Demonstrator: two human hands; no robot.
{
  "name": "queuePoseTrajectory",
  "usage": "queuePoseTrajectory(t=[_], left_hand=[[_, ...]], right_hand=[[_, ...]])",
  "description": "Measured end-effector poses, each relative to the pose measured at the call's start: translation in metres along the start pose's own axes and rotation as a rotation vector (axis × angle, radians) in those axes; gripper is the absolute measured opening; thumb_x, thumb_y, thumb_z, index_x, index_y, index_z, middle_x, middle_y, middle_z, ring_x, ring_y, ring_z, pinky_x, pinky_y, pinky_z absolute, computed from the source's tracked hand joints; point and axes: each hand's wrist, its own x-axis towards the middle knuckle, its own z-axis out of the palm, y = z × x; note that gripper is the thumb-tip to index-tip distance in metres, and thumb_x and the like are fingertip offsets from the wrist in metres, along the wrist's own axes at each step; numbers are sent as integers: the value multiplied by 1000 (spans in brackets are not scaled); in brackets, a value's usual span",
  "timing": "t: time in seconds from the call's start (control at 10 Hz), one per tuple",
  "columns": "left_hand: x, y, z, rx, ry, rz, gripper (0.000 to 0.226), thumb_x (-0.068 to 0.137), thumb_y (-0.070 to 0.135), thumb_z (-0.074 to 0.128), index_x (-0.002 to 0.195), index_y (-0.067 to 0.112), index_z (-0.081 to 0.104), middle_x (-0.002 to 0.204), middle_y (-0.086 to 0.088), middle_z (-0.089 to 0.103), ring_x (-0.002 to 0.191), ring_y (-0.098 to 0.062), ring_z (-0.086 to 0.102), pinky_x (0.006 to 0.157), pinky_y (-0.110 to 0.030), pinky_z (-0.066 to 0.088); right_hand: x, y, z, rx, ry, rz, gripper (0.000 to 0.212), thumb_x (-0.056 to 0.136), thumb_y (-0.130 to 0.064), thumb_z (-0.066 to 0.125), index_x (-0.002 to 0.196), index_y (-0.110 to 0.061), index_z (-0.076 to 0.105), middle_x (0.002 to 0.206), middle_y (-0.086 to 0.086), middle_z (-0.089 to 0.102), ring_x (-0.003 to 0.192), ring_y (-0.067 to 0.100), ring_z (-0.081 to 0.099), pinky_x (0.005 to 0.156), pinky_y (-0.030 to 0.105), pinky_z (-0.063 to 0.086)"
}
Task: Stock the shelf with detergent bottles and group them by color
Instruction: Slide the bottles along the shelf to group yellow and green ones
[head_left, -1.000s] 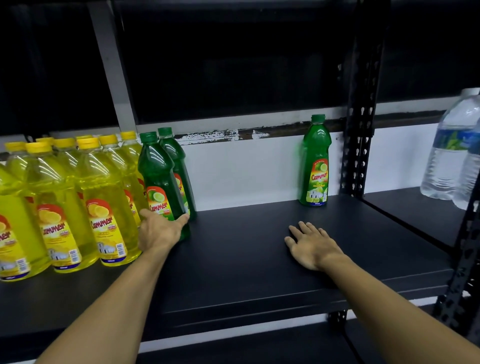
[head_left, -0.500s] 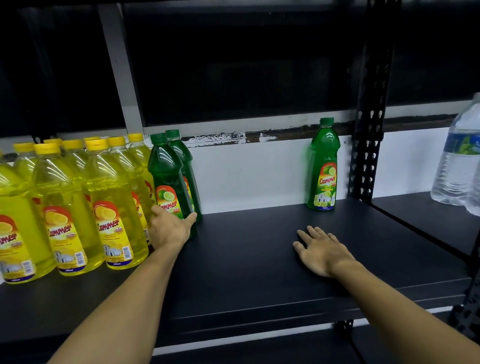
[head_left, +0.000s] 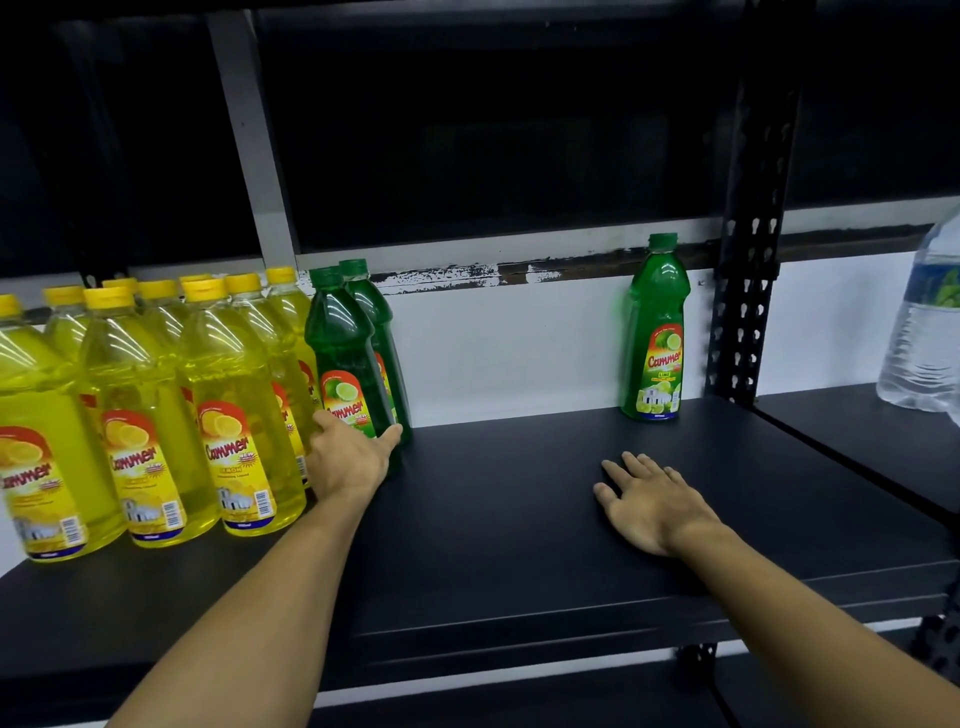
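Several yellow detergent bottles (head_left: 236, 415) stand grouped at the left of the black shelf (head_left: 519, 519). Two dark green bottles stand right beside them, one behind the other. My left hand (head_left: 350, 457) grips the base of the front green bottle (head_left: 340, 353), thumb on its right side and fingers on its left. The rear green bottle (head_left: 376, 322) is half hidden behind it. A third, lighter green bottle (head_left: 655, 332) stands alone at the back right, near the shelf post. My right hand (head_left: 649, 501) rests flat on the shelf with fingers spread, in front of that bottle.
A black perforated post (head_left: 748, 291) divides this shelf from the one to the right, where clear water bottles (head_left: 924, 338) stand. A white wall runs behind the bottles. Bare shelf surface lies between the two green groups.
Both hands stay nearly where they were. My left hand keeps its hold on the front green bottle, and my right hand remains flat on the shelf. The view has shifted slightly.
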Motion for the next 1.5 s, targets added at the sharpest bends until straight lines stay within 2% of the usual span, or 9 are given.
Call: queuePoseTrajectory(t=[0.6, 0.9, 1.0, 1.1, 1.2, 1.3, 1.4, 1.5], left_hand=[[-3, -2, 1, 25, -4, 17, 94, 73, 58, 77, 136, 6, 30, 126, -22, 55, 114, -43, 56, 87, -50, 51], [-33, -18, -10, 0, -87, -2, 95, 70, 56, 81, 129, 3, 28, 128, -19, 52, 115, -40, 55, 86, -45, 49], [-54, -22, -15, 49, -152, 55, 91, 76, 55, 75, 134, 1, 29, 131, -19, 50, 117, -38, 54, 87, -43, 48], [-74, -20, -20, 118, -336, 225, 88, 83, 60, 64, 143, 4, 32, 142, -15, 44, 128, -32, 46, 99, -40, 42], [-92, -13, -19, 147, -564, 408, 86, 87, 63, 57, 151, 15, 26, 158, -5, 26, 144, -26, 27, 118, -42, 23], [-101, -2, -12, 277, -673, 536, 81, 91, 66, 44, 155, 23, 20, 163, 1, 12, 150, -19, 12, 121, -48, 5], [-103, 12, 0, 365, -744, 586, 75, 95, 66, 33, 156, 26, 15, 164, 3, 6, 151, -15, 4, 122, -45, -1], [-100, 23, 15, 426, -758, 609, 71, 97, 64, 24, 157, 26, 15, 164, 3, 4, 151, -13, -1, 121, -45, -3]], right_hand=[[-2, 0, -1, 13, -5, 0, 59, 102, -47, 14, 155, -22, 10, 163, 4, -1, 149, 18, -5, 121, 37, 0], [-2, 0, -2, 7, -7, -8, 60, 101, -47, 14, 155, -22, 11, 163, 4, 1, 149, 19, -3, 120, 37, 1], [-4, -1, -4, 14, 0, -8, 60, 101, -47, 15, 155, -22, 13, 163, 5, 3, 149, 19, -1, 120, 38, 3], [-8, -2, -7, 37, 7, -10, 60, 101, -47, 17, 155, -21, 15, 162, 5, 5, 149, 20, 1, 120, 38, 3], [-15, -5, -11, 66, 24, -8, 58, 102, -47, 20, 154, -20, 20, 162, 5, 9, 149, 21, 4, 119, 37, 5], [-20, -6, -13, 103, 64, -16, 56, 102, -46, 26, 151, -18, 29, 161, 5, 16, 148, 23, 10, 119, 38, 9], [-20, -4, -13, 142, 90, -22, 55, 101, -46, 31, 148, -17, 35, 158, 6, 23, 146, 23, 17, 118, 37, 12], [-11, 2, -13, 230, 86, -16, 55, 98, -48, 42, 145, -19, 42, 155, 3, 32, 142, 23, 28, 115, 37, 21]])
